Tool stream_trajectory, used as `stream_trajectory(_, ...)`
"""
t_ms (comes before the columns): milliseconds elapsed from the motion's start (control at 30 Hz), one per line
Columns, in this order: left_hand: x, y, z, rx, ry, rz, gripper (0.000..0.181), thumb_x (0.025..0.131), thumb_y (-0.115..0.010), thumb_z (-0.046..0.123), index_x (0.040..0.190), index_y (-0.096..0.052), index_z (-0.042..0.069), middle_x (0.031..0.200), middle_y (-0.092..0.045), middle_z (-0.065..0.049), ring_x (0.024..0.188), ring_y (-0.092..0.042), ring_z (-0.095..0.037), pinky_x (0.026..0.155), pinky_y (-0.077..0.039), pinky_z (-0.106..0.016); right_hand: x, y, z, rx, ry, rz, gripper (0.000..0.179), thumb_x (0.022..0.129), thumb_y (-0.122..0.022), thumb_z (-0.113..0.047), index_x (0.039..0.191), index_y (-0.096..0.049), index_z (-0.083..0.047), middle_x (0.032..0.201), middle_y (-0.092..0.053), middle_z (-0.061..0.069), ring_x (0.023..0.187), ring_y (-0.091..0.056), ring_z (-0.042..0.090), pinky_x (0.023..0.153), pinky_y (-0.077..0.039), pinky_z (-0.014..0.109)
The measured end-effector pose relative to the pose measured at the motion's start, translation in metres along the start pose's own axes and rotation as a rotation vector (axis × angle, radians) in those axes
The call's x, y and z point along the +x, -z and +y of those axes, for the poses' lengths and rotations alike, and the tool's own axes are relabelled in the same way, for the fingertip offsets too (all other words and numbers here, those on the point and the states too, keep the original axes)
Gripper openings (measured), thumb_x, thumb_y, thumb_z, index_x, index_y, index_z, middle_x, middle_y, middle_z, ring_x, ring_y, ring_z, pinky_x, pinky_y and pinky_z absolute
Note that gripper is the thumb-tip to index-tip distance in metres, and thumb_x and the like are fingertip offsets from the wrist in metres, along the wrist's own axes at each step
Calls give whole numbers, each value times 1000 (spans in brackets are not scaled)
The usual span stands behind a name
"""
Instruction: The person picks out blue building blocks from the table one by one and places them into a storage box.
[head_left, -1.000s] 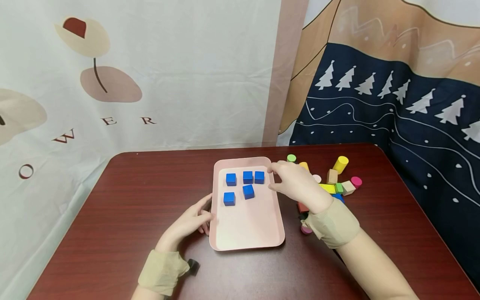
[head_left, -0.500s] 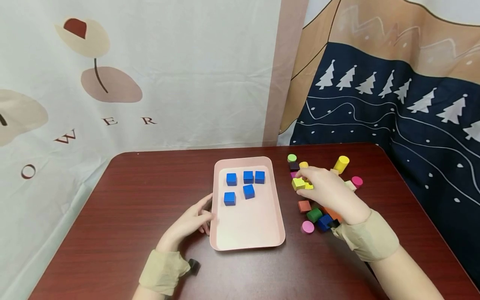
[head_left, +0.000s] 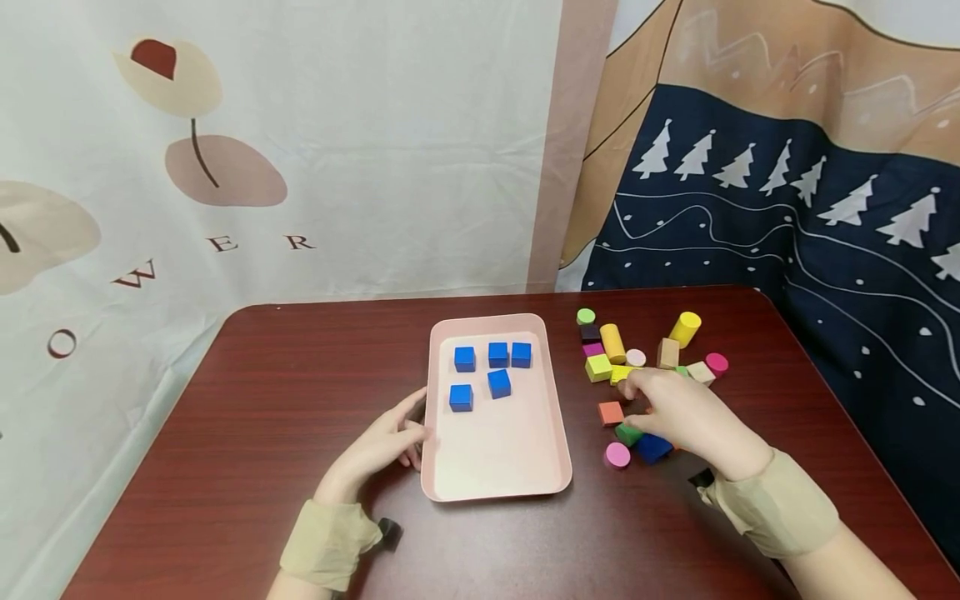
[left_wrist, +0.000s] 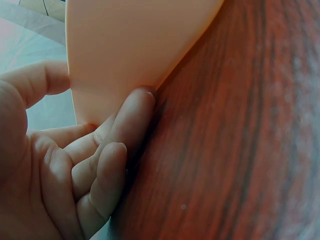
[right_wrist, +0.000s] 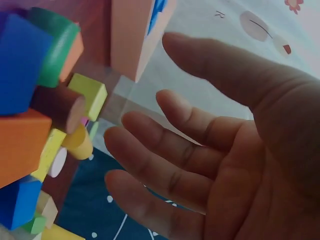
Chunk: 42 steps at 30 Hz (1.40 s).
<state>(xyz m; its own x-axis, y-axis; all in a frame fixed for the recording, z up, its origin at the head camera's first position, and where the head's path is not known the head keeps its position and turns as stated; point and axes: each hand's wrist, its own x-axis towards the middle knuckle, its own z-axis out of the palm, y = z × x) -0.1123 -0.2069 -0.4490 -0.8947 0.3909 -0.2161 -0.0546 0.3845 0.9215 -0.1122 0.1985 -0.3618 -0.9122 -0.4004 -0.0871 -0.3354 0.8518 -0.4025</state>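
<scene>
Several blue cubes (head_left: 461,397) sit in the upper half of a pink tray (head_left: 495,462). At the tray's left side my left hand (head_left: 378,437) holds its edge, the thumb at the rim and fingertips against the outer wall in the left wrist view. My right hand (head_left: 693,412) is over the coloured blocks right of the tray, fingers loosely bent and holding nothing. Near its fingertips are a green cylinder (head_left: 628,433), an orange-red block (head_left: 611,414) and a larger blue block (head_left: 654,450). A brown cylinder (right_wrist: 62,107) shows in the right wrist view, hidden from the head.
Around the pile lie a yellow-green cube (head_left: 598,367), yellow cylinders (head_left: 612,342), a pink disc (head_left: 617,455), a wooden block (head_left: 668,352) and a magenta disc (head_left: 717,364). The dark red table (head_left: 315,358) meets a printed curtain (head_left: 420,167) at the back.
My right hand has moved from the tray's right rim over the yellow blocks, then right and nearer to the green and blue ones. The left hand stays at the tray.
</scene>
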Motion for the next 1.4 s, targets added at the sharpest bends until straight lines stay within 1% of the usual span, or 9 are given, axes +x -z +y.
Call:
stream_trajectory(133,-4,-1,11,5,6,2,69,91,-55,6,150,-20,-3,66,-61,-8,52,-58,-33,46,-48,-34,-4,-4,3,14,-42,-72,30,73,-84,-18,81,-56,-11,75,-55,-1,68,-49,15,56,-42,29)
stream_trajectory(233,-5,-2,14,15,19,1,68,91,-55,4,150,-20,-4,66,-61,-9,54,-59,-36,48,-48,-35,-8,-7,6,15,-66,-126,32,70,-86,-19,79,-55,-14,71,-51,-3,69,-49,15,57,-42,30)
stream_trajectory(367,-1,-1,5,30,28,5,69,92,-56,8,151,-20,0,67,-61,-7,53,-59,-31,48,-48,-33,-13,-11,9,-21,-65,-186,37,66,-88,-23,81,-55,-17,75,-51,-5,70,-49,14,60,-45,32)
stream_trajectory(467,0,0,1,26,24,11,70,91,-57,11,151,-22,2,67,-62,-8,52,-59,-27,48,-48,-32,-16,-13,10,-75,-43,-208,39,64,-89,-23,83,-56,-18,80,-53,-5,72,-50,15,62,-49,36)
stream_trajectory(600,0,1,-1,15,13,9,71,90,-58,12,151,-22,2,67,-62,-9,50,-58,-25,46,-47,-31,-17,-16,11,-133,-21,-213,39,62,-90,-19,85,-57,-19,84,-54,-4,76,-52,18,63,-51,41)
stream_trajectory(833,1,0,-1,27,14,4,70,91,-57,13,151,-22,2,67,-62,-8,51,-58,-24,47,-48,-31,-19,-21,13,-177,-8,-209,40,62,-89,-10,85,-58,-20,83,-53,-4,76,-51,19,62,-51,41)
stream_trajectory(1067,0,1,1,25,11,7,70,91,-57,13,151,-22,1,67,-62,-7,51,-58,-24,47,-48,-31,-19,-23,15,-178,21,-186,38,64,-87,-5,83,-58,-20,82,-55,-5,76,-51,19,64,-51,42)
stream_trajectory(1300,-1,0,2,12,17,3,71,91,-58,12,151,-21,2,67,-62,-8,52,-59,-26,48,-48,-32,-18,-24,16,-178,27,-186,36,64,-87,-7,83,-59,-19,84,-58,-4,77,-51,19,65,-50,43)
stream_trajectory(1400,-1,0,2,5,18,1,71,91,-58,11,151,-21,3,67,-61,-9,52,-59,-27,48,-48,-32,-18,-22,15,-179,27,-184,35,65,-87,-9,84,-60,-19,84,-58,-4,77,-50,19,65,-50,41)
